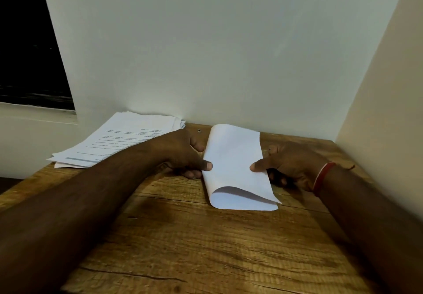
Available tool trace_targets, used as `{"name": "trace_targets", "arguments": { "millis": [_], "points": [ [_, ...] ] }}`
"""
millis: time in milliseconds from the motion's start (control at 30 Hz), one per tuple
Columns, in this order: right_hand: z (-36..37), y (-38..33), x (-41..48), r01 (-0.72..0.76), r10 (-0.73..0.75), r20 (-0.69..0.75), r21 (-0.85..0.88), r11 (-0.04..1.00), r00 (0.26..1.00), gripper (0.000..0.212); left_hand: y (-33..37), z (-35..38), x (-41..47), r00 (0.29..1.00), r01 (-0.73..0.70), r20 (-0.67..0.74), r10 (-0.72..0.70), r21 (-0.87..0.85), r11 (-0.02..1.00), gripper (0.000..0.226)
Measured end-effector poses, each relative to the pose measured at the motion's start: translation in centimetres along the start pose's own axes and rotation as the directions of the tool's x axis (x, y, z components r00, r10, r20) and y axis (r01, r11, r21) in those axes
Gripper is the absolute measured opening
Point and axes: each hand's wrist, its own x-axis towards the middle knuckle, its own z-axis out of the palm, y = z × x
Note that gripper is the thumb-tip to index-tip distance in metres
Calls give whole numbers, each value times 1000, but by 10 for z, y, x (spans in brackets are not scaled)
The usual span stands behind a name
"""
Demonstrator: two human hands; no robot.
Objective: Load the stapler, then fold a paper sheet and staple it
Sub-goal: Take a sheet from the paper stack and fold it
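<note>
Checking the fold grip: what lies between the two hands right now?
Only the folded sheet, loosely doubled over on the table, left hand and right hand pinching its edges; head view.

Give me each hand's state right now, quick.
Left hand: closed on the left edge of the loosely folded white paper sheet, thumb on top.
Right hand: closed on the sheet's right edge, thumb on top.

Paper stack (128, 138), top sheet: printed lines, upside down to cam, too blurred/small to read.
Folded sheet (233, 165): blank side up, no print seen.
Table, wall: no labels, brands or nos.
Legible txt: none.
</note>
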Motion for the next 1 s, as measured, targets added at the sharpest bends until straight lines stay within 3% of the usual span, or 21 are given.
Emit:
{"name": "trace_targets", "arguments": {
  "millis": [200, 300, 400, 500, 600, 833, 1000],
  "points": [
    [0, -3, 1, -15, 5, -44, -229, 973, 999, 34, 2, 1, -2, 1000, -14, 9, 13, 224, 974, 54],
    [3, -5, -1, 11, -31, -66, -288, 958, 997, 32, 3, -1, -3, 999, -37, -15, 49, 434, 900, 55],
    [3, -4, -1, 18, -47, -85, -314, 949, 995, 32, 2, 0, -3, 985, -120, -31, 170, 587, 801, 42],
    [2, -3, 2, 9, -39, -82, -339, 941, 996, 34, 0, 2, -4, 952, -242, 11, 307, 644, 726, 22],
    [2, -3, 3, 3, -36, -90, -349, 937, 995, 35, 1, 3, -7, 931, -278, 22, 364, 690, 668, 17],
    [3, -8, -5, 2, -43, -94, -400, 917, 995, 36, 6, 7, -12, 930, -226, 60, 362, 870, 438, 22],
    [2, -9, -8, 10, -52, -90, -416, 909, 995, 36, 13, 8, -20, 960, -174, 59, 274, 892, 417, 24]
  ]
}}
